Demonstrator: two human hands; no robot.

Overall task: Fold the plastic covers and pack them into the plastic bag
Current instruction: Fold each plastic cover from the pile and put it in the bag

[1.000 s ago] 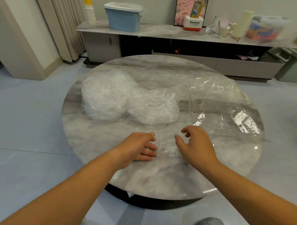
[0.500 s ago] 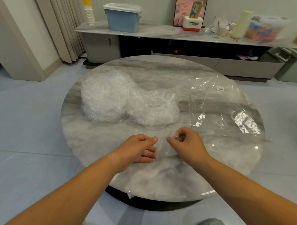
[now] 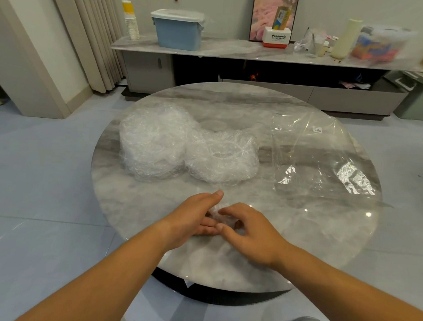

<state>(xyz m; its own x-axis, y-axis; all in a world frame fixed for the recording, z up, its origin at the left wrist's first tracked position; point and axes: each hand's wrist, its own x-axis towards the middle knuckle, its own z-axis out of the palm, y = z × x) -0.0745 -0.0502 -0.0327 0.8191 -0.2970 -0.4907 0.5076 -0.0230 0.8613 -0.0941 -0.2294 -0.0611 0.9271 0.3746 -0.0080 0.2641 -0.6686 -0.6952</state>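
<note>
**A:** Where is the cover that's being folded?

**B:** The plastic cover [image 3: 218, 214] is a small crumpled wad on the worktop [image 3: 299, 239], wedged between the two hands and touching both. The left grip [image 3: 193, 216] lies on it with fingers straight, pressing it flat. The right grip [image 3: 247, 231] is curled, forefinger and thumb pinching the wad's right edge.

**A:** And the long axis?

**B:** It's too bunched to tell. What matters is the plastic bag [image 3: 326, 160]: it lies flat, beyond and to the right of the hands, well apart, lengthwise away from the person. The right hand is nearer to it. I can't see which end is the mouth.

**A:** What has changed?

**B:** Half a second ago the right hand held the film further out, clear of the left. It has since swung in and down against the left fingers, doubling the cover over. The left has hardly moved.

**A:** What's left?

**B:** Plenty, I'd judge: the larger pile of covers [image 3: 153, 140] and the smaller pile of covers [image 3: 221, 158] sit touching, beyond the hands
</note>
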